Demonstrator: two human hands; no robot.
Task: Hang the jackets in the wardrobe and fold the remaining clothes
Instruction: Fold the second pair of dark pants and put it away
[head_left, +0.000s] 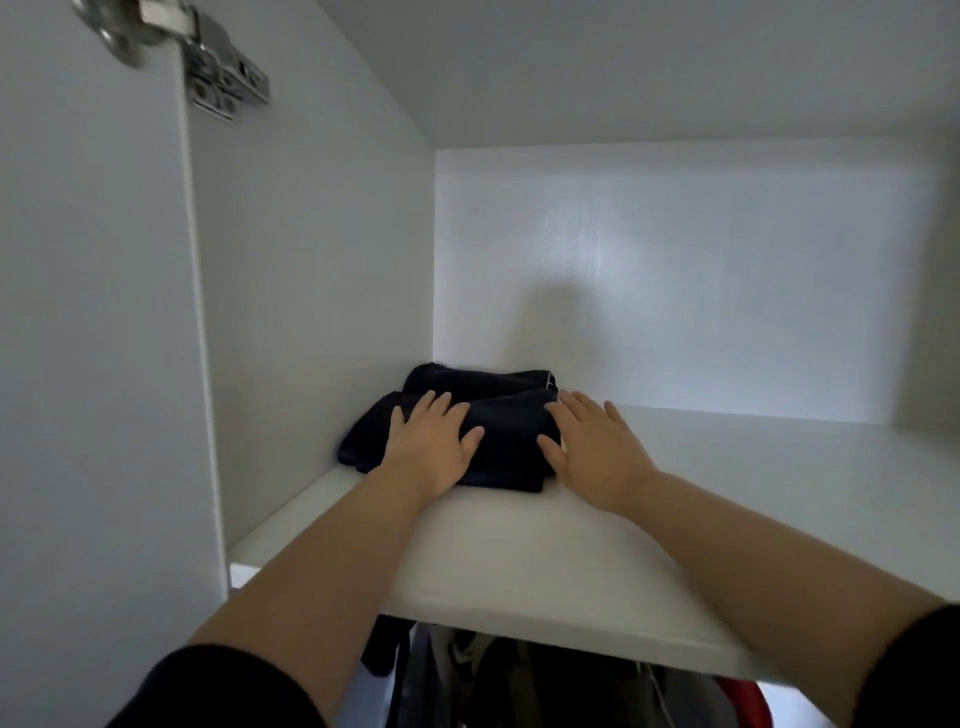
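We've got the folded dark clothes (483, 415) sitting far left on the wardrobe shelf (519, 561), left hand (434, 447) flat on top and right hand (592, 449) flat against its right edge, fingers straight and spread, gripping nothing. It's soft, light fabric, so we'd scoop under both sides or the stack probably flops apart

Black sleeves (223, 686) pushed up near both elbows, bare forearms, no rings or watch visible.

There are two hands, the left hand (431, 447) and the right hand (592, 452). One pile of dark folded clothes (506, 439), one white shelf (519, 561), one metal hinge (218, 67). The hanging clothes (519, 680) below the shelf cannot be counted.
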